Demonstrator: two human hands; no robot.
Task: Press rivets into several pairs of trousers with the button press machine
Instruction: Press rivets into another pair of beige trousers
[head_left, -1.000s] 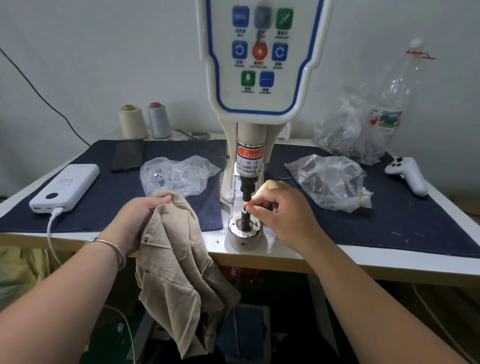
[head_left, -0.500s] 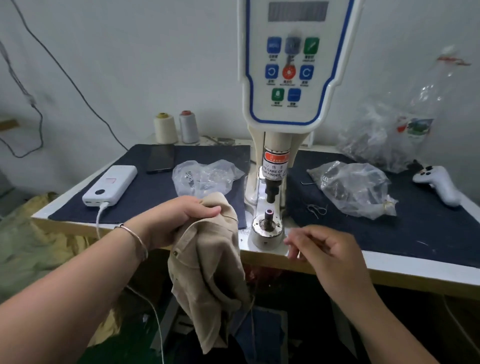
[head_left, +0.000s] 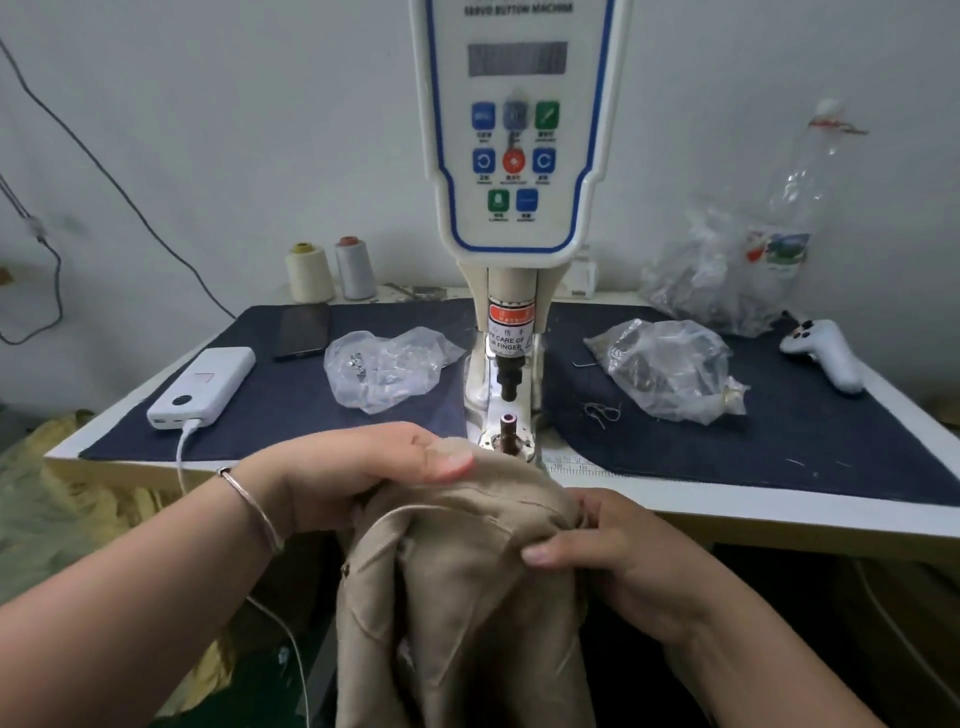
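The white button press machine (head_left: 519, 156) stands at the table's middle, its punch above a round die post (head_left: 507, 427) with a small rivet on its tip. Beige trousers (head_left: 457, 582) hang off the table's front edge, just in front of the die. My left hand (head_left: 358, 470) grips the waistband's upper left part, thumb on top. My right hand (head_left: 608, 551) pinches the same band on its right side. The top of the fabric partly covers the die's base.
Two clear bags of metal parts lie on the dark blue mat, the left bag (head_left: 387, 366) and the right bag (head_left: 670, 369). A white power bank (head_left: 202, 387) with cable, a phone (head_left: 303, 330), two thread cones (head_left: 332, 270), a white controller (head_left: 826, 353) and a plastic bottle (head_left: 800, 208) sit around.
My right hand left the die post, where it set a rivet, and came down to grip the trousers. My left hand lifted the trousers toward the die. The camera tilted up and back.
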